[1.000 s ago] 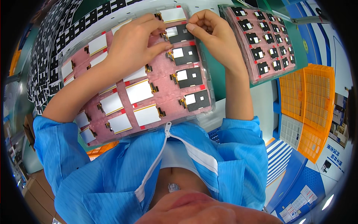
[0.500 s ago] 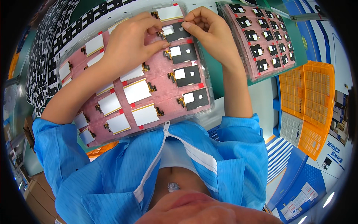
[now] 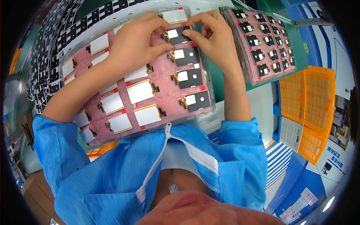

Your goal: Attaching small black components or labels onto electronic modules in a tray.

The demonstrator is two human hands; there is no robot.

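A plastic tray lined with pink foam point(image 3: 159, 67) lies before me, holding rows of small flat display panels with short ribbon connectors. My left hand point(image 3: 137, 41) arches over it, thumb and fingers apart around the connector end of a panel in the right column. That panel carries a black sheet point(image 3: 183, 38) with a white window point(image 3: 172, 33). My right hand point(image 3: 212, 35) has its thumb on the black sheet's right part, its index finger stretched over the far edge and its other fingers curled. Nearer panels in this column, such as one black-covered panel point(image 3: 195, 106), look alike. Plain white panels point(image 3: 140, 91) fill other columns.
On the right stands a second pink tray point(image 3: 255, 75) of black-and-white panels. Sheets of black die-cut pieces point(image 3: 67, 37) spread over the far left. An orange crate point(image 3: 315, 108) sits beyond the green table mat point(image 3: 300, 56). A cardboard box point(image 3: 39, 191) is at lower left.
The right thumb has shifted slightly nearer to me on the black sheet, and its index finger looks straighter. The left hand stays by the same panel. The view has shifted slightly.
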